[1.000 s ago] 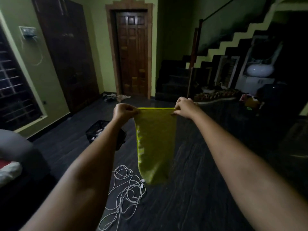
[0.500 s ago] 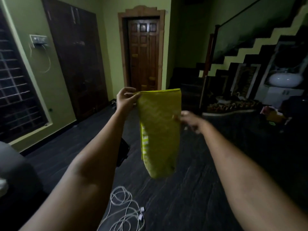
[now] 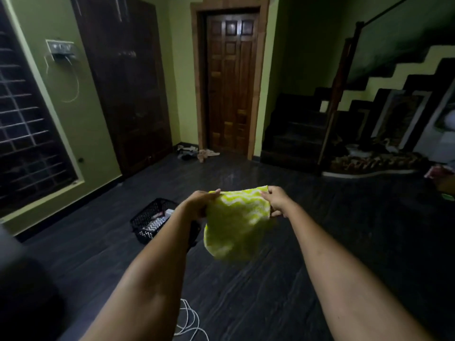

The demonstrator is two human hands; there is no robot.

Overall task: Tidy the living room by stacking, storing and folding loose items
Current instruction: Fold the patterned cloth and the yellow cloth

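A yellow-green cloth (image 3: 235, 225) with a pale zigzag pattern hangs folded in front of me above the dark floor. My left hand (image 3: 200, 203) pinches its upper left corner. My right hand (image 3: 277, 200) grips its upper right corner, thumb on the near side. The cloth's lower part is blurred and bulges toward me.
A black mesh basket (image 3: 150, 221) holding a zigzag-patterned item sits on the floor to the left, partly behind my left arm. White cable (image 3: 189, 321) lies coiled near my feet. Loose clothes (image 3: 197, 153) lie by the wooden door (image 3: 231, 82). Stairs (image 3: 295, 129) rise at right.
The cloth hung long from both hands; my right hand let go, then took the cloth again. The cloth is now folded shorter and held lower. The view shifted left and up.
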